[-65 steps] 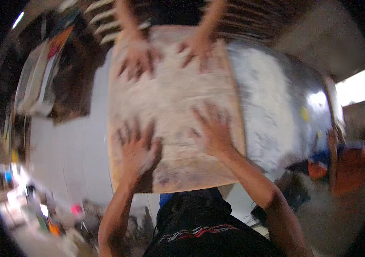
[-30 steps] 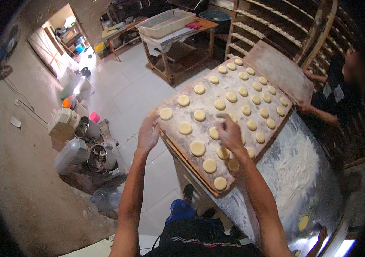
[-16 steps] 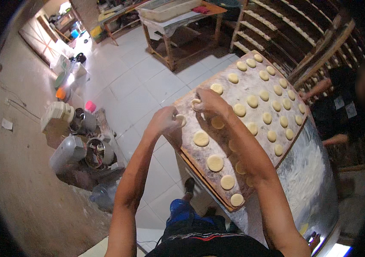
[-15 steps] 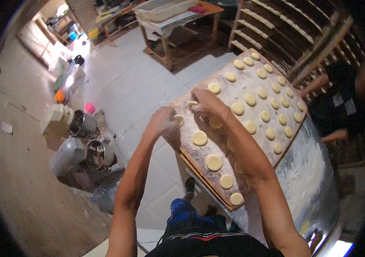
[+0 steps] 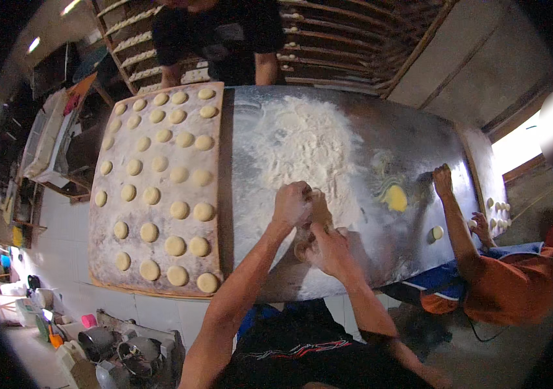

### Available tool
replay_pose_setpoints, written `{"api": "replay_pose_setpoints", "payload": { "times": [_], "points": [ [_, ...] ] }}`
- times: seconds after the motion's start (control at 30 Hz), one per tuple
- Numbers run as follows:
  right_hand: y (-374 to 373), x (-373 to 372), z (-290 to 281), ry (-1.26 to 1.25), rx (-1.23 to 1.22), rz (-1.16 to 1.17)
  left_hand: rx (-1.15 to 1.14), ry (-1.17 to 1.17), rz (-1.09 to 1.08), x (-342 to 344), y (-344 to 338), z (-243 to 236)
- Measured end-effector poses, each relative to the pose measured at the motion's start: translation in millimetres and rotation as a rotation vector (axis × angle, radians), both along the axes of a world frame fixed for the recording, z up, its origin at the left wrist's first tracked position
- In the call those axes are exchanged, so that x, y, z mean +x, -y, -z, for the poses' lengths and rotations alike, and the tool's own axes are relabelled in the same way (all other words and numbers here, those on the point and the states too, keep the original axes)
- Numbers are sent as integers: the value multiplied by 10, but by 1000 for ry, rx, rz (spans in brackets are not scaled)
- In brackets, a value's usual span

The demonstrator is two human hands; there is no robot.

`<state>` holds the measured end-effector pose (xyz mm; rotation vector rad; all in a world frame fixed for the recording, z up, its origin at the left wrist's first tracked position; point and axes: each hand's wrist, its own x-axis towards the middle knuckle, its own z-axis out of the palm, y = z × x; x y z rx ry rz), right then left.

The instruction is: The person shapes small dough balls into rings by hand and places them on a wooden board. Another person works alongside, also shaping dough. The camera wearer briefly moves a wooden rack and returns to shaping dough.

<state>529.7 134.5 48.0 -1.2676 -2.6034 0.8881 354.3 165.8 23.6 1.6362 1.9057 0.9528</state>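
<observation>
Dough rounds lie spaced on a floured board at the left of the worktop, presumably to prevent sticking, while left hand and right hand sit curled close together at the flour's near edge, whether around anything unclear.

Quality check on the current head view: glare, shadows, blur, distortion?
Head view: window at right blown out; dark shadow on the metal table below the hands. Head view: left hand and right hand soft, so what's between them is unclear. Head view: fisheye bows the wooden board's edges; corners black.
</observation>
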Motion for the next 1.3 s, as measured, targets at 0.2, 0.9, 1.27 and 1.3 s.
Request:
{"api": "replay_pose_setpoints", "payload": {
  "times": [0.2,0.9,1.27,1.3],
  "points": [
    [-580,387,-31,-678,-228,319,-87,815,-247,482,226,-28],
    [-227,-667,-311,-548,-2,-107,73,296,-129,-267,1012,-611],
    [81,-693,-306,-933,-1105,-107,488,933,-882,70,1113,-423],
    [89,-654,-297,-863,-1082,-168,502,837,-861,161,1123,-418]
  ]
}}
